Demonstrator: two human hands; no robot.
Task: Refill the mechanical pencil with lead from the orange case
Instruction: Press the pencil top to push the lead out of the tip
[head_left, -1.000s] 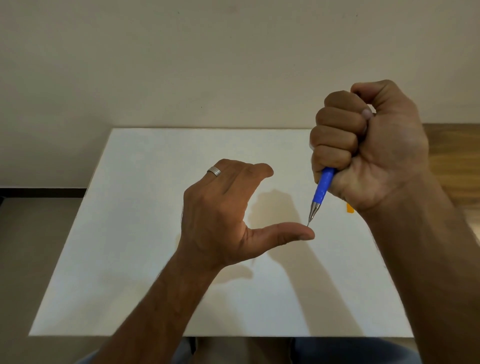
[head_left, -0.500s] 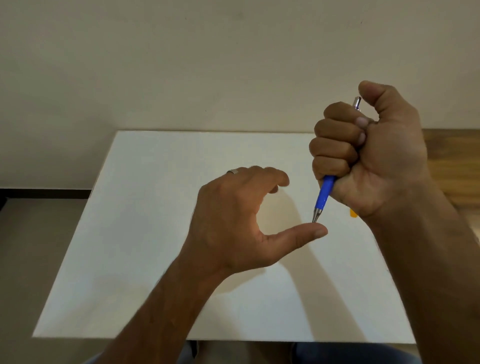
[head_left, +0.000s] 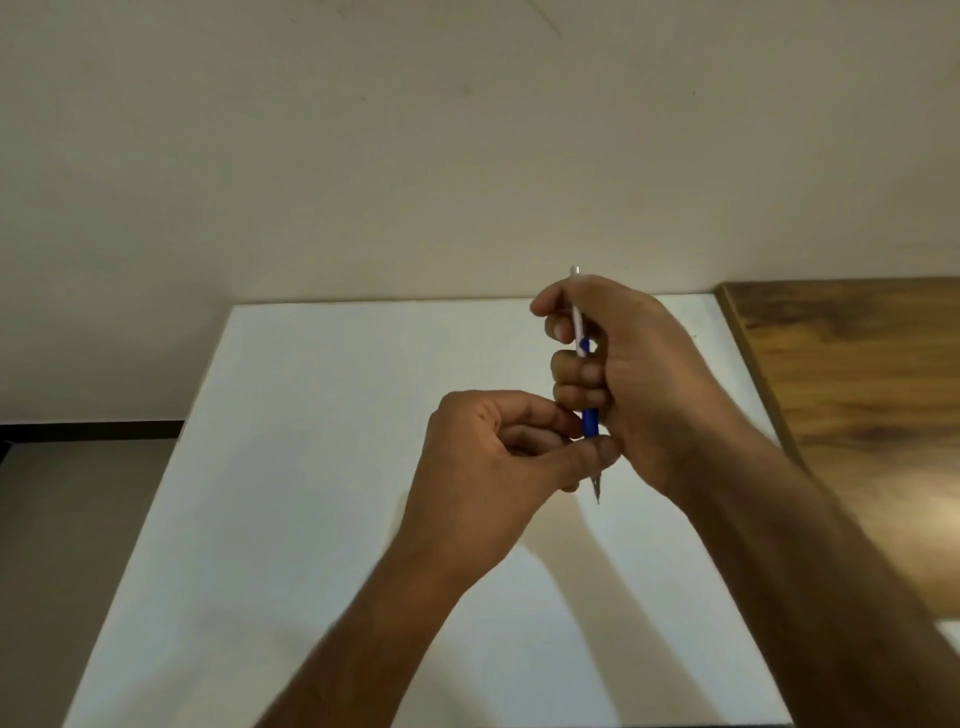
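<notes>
Surface: white board (head_left: 332, 467) fills frame centre; wood top (head_left: 857, 395) at right.
Pencil (head_left: 590, 422): upright, tip down, gripped in right hand (head_left: 639, 384).
Left hand (head_left: 498, 457): pinched on barrel.
Case: not seen.
Advice: barrel should be held steady.

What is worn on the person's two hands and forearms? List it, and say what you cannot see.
Nothing worn shows. The left hand and right hand are bare, with no gloves. Both forearms are bare right down to the bottom edge of the picture, with no sleeve, watch or wristband in view. No ring is visible on either hand, though the curled, slightly blurred fingers could hide one.
</notes>
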